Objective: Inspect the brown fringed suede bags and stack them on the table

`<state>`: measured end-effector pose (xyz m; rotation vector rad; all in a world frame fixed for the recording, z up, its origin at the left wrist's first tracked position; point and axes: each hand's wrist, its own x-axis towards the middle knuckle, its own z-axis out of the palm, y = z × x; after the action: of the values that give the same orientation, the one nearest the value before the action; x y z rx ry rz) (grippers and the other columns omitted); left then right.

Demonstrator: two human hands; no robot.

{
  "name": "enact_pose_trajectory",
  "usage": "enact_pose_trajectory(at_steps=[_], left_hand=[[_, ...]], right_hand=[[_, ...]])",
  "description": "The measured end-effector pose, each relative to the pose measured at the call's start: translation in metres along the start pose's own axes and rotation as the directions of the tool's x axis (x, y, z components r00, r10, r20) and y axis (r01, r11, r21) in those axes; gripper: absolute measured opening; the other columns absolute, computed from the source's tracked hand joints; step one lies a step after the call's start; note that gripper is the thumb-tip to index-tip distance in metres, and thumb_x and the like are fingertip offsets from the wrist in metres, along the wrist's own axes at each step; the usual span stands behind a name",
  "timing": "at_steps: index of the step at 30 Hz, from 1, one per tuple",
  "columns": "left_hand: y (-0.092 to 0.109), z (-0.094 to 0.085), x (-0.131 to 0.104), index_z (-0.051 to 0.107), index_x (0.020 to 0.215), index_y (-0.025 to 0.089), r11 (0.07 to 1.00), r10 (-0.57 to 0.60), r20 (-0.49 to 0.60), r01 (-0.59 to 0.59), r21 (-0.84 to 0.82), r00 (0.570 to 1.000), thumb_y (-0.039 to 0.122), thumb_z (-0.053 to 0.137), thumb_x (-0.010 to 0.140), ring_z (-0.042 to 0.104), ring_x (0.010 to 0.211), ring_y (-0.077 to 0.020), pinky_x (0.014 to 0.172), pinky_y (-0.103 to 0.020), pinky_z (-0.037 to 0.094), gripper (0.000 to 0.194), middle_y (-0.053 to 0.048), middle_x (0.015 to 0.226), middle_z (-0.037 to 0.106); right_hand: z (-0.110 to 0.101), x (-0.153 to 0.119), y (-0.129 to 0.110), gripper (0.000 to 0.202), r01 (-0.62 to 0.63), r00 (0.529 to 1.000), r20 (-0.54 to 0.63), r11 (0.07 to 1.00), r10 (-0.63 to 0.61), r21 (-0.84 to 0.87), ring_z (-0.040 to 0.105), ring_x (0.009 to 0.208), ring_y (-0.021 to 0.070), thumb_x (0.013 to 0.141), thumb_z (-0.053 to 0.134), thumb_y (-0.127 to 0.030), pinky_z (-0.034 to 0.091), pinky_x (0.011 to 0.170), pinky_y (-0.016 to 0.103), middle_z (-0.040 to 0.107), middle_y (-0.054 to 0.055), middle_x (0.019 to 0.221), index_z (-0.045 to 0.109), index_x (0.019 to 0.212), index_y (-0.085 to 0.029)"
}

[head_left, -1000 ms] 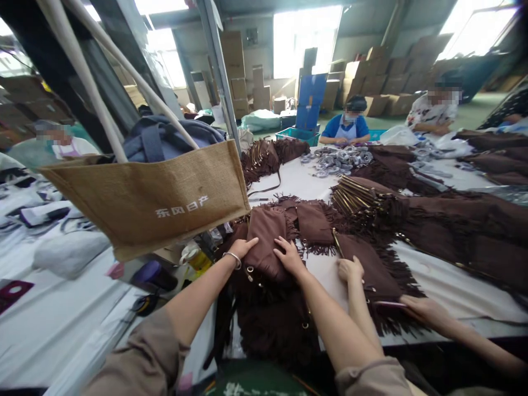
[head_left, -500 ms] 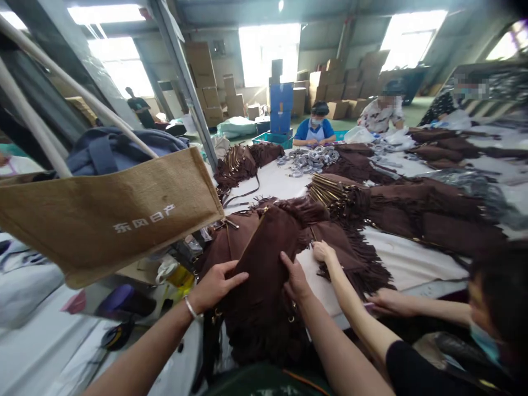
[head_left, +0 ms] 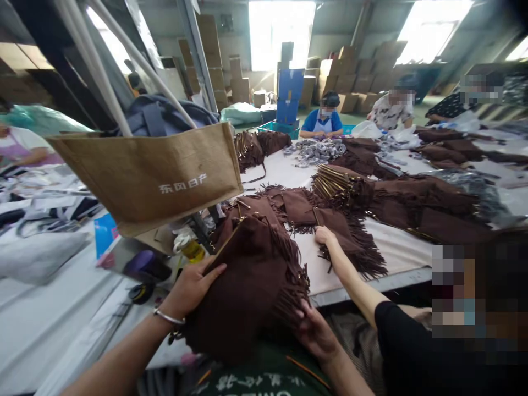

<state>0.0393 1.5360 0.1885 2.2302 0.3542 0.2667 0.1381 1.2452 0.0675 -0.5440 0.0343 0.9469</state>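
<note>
A dark brown fringed bag [head_left: 251, 275] with a zipper along its upper left edge is held up in front of me. My left hand [head_left: 193, 289], with a bracelet at the wrist, grips its left side near the zipper, thumb lying over the front. At the lower right, my right hand [head_left: 315, 330] has its fingers closed among the bag's fringe; the fingertips are partly hidden. Just beyond, another brown fringed bag [head_left: 344, 236] lies on the white table [head_left: 322, 269], and a co-worker's hand [head_left: 325, 236] touches its left edge.
A tan fabric bag [head_left: 144, 187] hangs at the left with bluish cloth inside. Beneath it stand a purple container [head_left: 147, 268] and a yellow bottle [head_left: 192, 248]. Brown bags with brass zippers [head_left: 336, 184] and grey straps [head_left: 317, 151] are piled further back. A co-worker sits close on my right.
The brown bag has come nearer and lower, its fringe swinging to the right. My right hand has slid from its right edge down to the fringe. The view has turned left.
</note>
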Motion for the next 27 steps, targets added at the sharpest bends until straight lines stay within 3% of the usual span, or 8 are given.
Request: enact_pose_trajectory(at_steps=[3, 6, 12, 14, 17, 22, 24, 27], left_hand=[[0.006, 0.003, -0.018, 0.064, 0.106, 0.021, 0.999, 0.032, 0.063, -0.035, 0.04, 0.997, 0.046, 0.048, 0.087, 0.063, 0.093, -0.0206, 0.084, -0.027, 0.047, 0.035, 0.0, 0.099, 0.069], [0.011, 0.003, -0.035, 0.064, 0.103, 0.022, 0.994, 0.049, 0.067, -0.055, 0.094, 0.997, 0.043, 0.045, 0.089, 0.063, 0.088, -0.0194, 0.079, -0.025, 0.046, 0.031, 0.0, 0.094, 0.069], [0.01, -0.027, -0.058, 0.059, 0.117, 0.024, 0.962, 0.086, 0.007, -0.085, 0.259, 0.996, 0.033, 0.045, 0.086, 0.06, 0.102, -0.0221, 0.091, -0.028, 0.043, 0.035, -0.001, 0.114, 0.065], [0.012, -0.037, -0.063, 0.058, 0.119, 0.025, 0.965, 0.063, 0.013, -0.064, 0.254, 0.998, 0.033, 0.046, 0.084, 0.058, 0.105, -0.0236, 0.095, -0.03, 0.042, 0.038, -0.001, 0.117, 0.063], [0.021, -0.04, -0.065, 0.06, 0.117, 0.026, 0.983, 0.033, 0.087, -0.048, 0.175, 0.996, 0.037, 0.049, 0.083, 0.059, 0.1, -0.0248, 0.092, -0.029, 0.043, 0.037, -0.001, 0.112, 0.066], [0.033, -0.029, -0.067, 0.066, 0.103, 0.02, 0.997, -0.033, 0.096, 0.025, 0.074, 0.995, 0.047, 0.051, 0.083, 0.062, 0.087, -0.0231, 0.08, -0.025, 0.047, 0.037, 0.0, 0.096, 0.07], [0.03, -0.032, -0.071, 0.066, 0.1, 0.019, 0.998, -0.051, 0.081, 0.047, 0.05, 0.995, 0.047, 0.05, 0.084, 0.061, 0.089, -0.0227, 0.079, -0.025, 0.046, 0.036, 0.0, 0.097, 0.069], [0.018, -0.044, -0.084, 0.066, 0.098, 0.018, 0.997, -0.062, 0.082, 0.058, 0.042, 0.995, 0.046, 0.048, 0.085, 0.06, 0.09, -0.0214, 0.08, -0.025, 0.045, 0.035, -0.001, 0.097, 0.068]], right_hand=[[-0.032, -0.033, 0.013, 0.045, -0.008, 0.998, -0.07, 0.999, 0.005, -0.033, 0.059, 0.074, 0.0097, 0.053, 0.083, -0.031, 0.05, 0.068, 0.021, 0.062, -0.004, 0.08, 0.062, 0.093, -0.029], [-0.053, -0.054, 0.024, 0.03, -0.045, 0.997, -0.062, 0.985, 0.036, -0.164, 0.06, 0.089, 0.02, 0.054, 0.08, -0.038, 0.052, 0.078, 0.036, 0.062, 0.001, 0.087, 0.062, 0.078, -0.033], [-0.076, -0.051, 0.034, 0.024, -0.211, 0.973, -0.189, 0.829, 0.129, -0.518, 0.064, 0.078, 0.0224, 0.071, 0.066, -0.052, 0.051, 0.08, 0.043, 0.058, 0.003, 0.071, 0.061, 0.069, -0.029], [-0.065, -0.037, 0.027, 0.029, -0.183, 0.973, -0.22, 0.802, 0.066, -0.569, 0.065, 0.081, 0.0199, 0.073, 0.066, -0.052, 0.051, 0.079, 0.039, 0.062, 0.002, 0.078, 0.064, 0.09, -0.029], [-0.017, -0.003, 0.007, 0.067, 0.084, 0.992, -0.034, 0.851, -0.118, -0.519, 0.05, 0.118, 0.0197, 0.07, 0.071, -0.047, 0.042, 0.096, 0.04, 0.055, 0.004, 0.125, 0.041, 0.129, -0.035], [0.073, 0.044, 0.001, 0.067, 0.184, 0.972, 0.206, 0.911, -0.113, -0.368, 0.053, 0.113, 0.0259, 0.067, 0.072, -0.042, 0.044, 0.094, 0.045, 0.057, 0.006, 0.125, 0.045, 0.127, -0.029], [0.081, 0.041, 0.013, 0.066, 0.151, 0.977, 0.197, 0.915, -0.081, -0.375, 0.057, 0.106, 0.0276, 0.064, 0.073, -0.041, 0.046, 0.09, 0.044, 0.061, 0.008, 0.117, 0.05, 0.123, -0.025], [0.058, 0.015, 0.033, 0.062, 0.042, 0.995, 0.097, 0.869, 0.007, -0.493, 0.063, 0.088, 0.0261, 0.057, 0.075, -0.046, 0.051, 0.073, 0.041, 0.065, 0.006, 0.106, 0.056, 0.113, -0.029]])
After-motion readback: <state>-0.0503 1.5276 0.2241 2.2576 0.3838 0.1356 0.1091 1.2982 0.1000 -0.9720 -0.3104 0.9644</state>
